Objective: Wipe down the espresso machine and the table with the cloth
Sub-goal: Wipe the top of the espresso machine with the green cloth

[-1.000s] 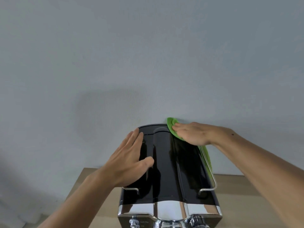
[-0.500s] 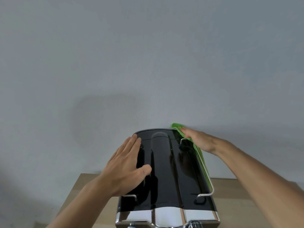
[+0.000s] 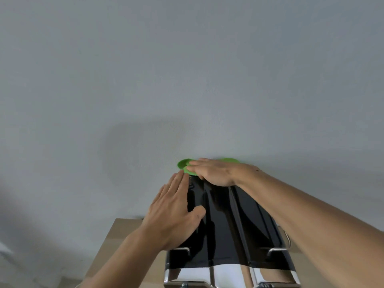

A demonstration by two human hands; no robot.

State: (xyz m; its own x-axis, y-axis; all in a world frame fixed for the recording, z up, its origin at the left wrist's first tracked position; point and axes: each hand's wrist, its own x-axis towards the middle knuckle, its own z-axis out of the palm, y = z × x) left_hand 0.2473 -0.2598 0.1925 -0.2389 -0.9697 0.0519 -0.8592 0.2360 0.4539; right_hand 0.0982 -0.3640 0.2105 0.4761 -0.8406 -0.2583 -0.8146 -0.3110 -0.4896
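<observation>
The espresso machine point(image 3: 224, 229) fills the lower middle of the head view, with a glossy black top and a chrome front edge. My left hand point(image 3: 176, 210) lies flat on its left side, fingers apart, holding nothing. My right hand point(image 3: 214, 171) presses the green cloth point(image 3: 184, 164) onto the machine's far back edge, close to the wall. Most of the cloth is hidden under that hand; green shows to the left of the fingers and behind the wrist. The wooden table point(image 3: 116, 242) shows beneath the machine.
A plain grey wall point(image 3: 187, 80) stands right behind the machine. Chrome rails point(image 3: 278, 249) run along both sides of the machine's top. The table's left edge lies at the lower left, with floor beyond it.
My right hand has slid the cloth from the back right corner leftward along the machine's far edge. My left hand has stayed flat on the left side. The view has shifted.
</observation>
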